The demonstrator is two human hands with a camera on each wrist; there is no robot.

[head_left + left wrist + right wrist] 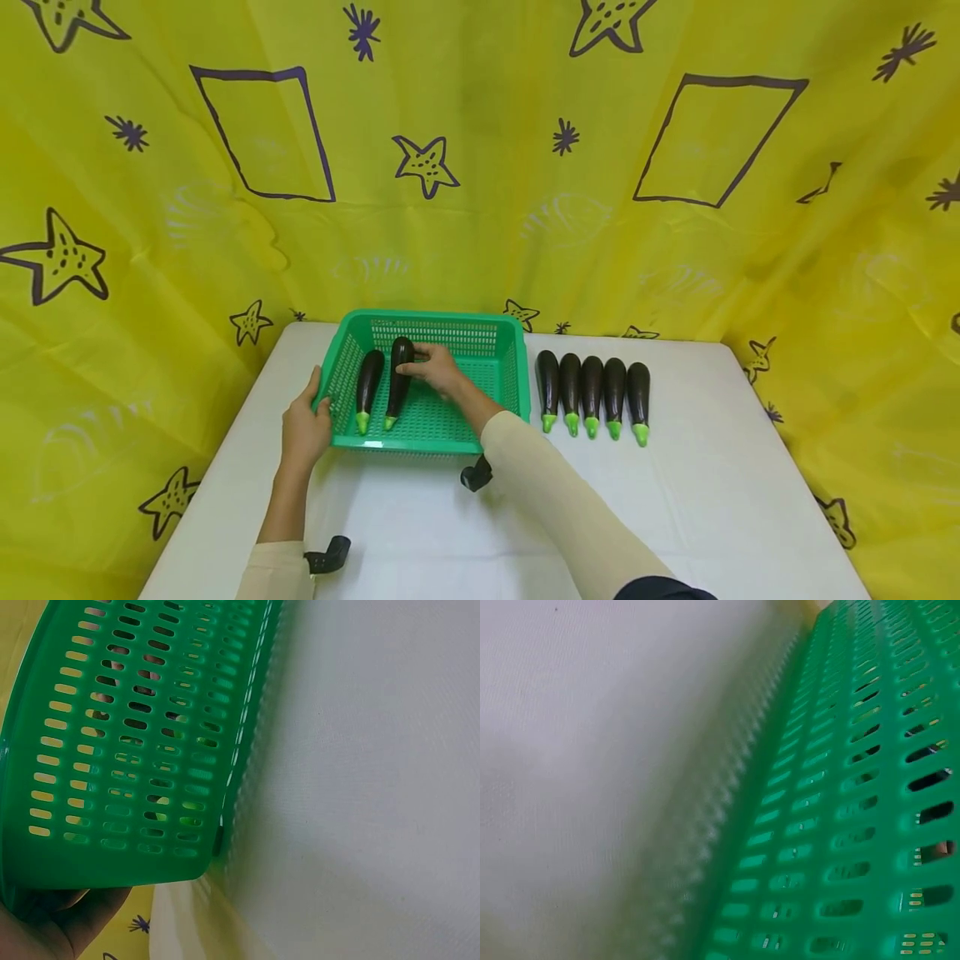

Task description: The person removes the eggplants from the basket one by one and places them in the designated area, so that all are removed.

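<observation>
A green plastic basket (431,447) with slotted walls stands at the back left of the table. My left hand (306,427) grips its left rim; in the left wrist view that hand (64,926) shows at the basket's lower corner. Inside the basket, my right hand (438,371) holds an eggplant (400,383) between thumb and fingers, its green stem end toward me. Left of it lies another eggplant (368,390) in the basket. The right wrist view shows mainly the basket's slotted wall (840,825), and the right hand is mostly hidden behind it.
Right of the basket, several eggplants (592,396) lie side by side in a row, green ends toward me. They rest on a white-covered table (720,500). A yellow patterned curtain (480,233) hangs behind and at both sides.
</observation>
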